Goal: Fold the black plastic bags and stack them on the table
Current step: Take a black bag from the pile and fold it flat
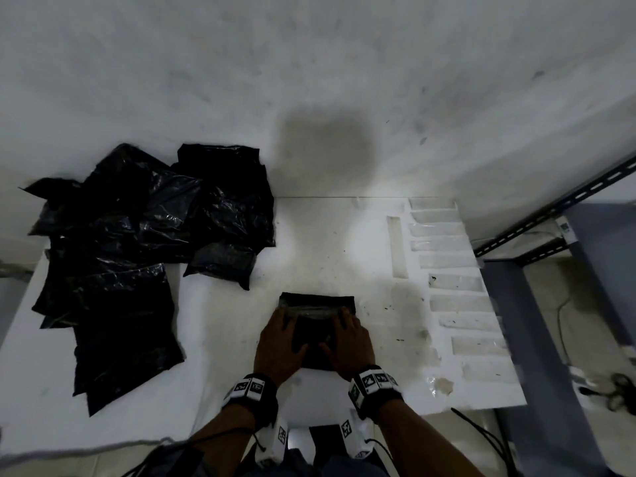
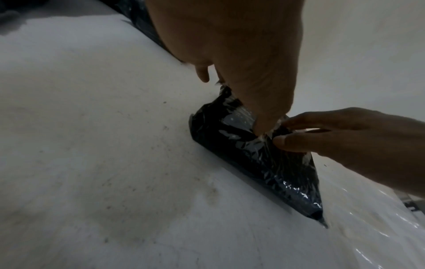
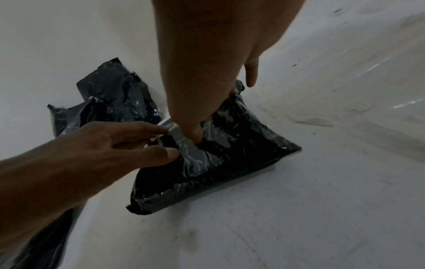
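A folded black plastic bag (image 1: 318, 325) is pressed flat on the white counter (image 1: 309, 242) by both hands.

The bag is laid near the counter's front edge, in the middle, and is covered on each side by a hand. The left hand (image 1: 280, 342) is spread on its left part and the right hand (image 1: 347, 342) on its right part, fingers extended rather than curled, with the thumbs turned inward over the plastic. In the wrist views the fingertips (image 3: 195, 134) are seen pushed into a glossy crease across the bag's top. A loose heap of unfolded black bags (image 1: 137, 242) is spread over the counter's left part, well apart from the folded one. Strips of clear tape (image 1: 454, 284) are stuck in a row along the right side.
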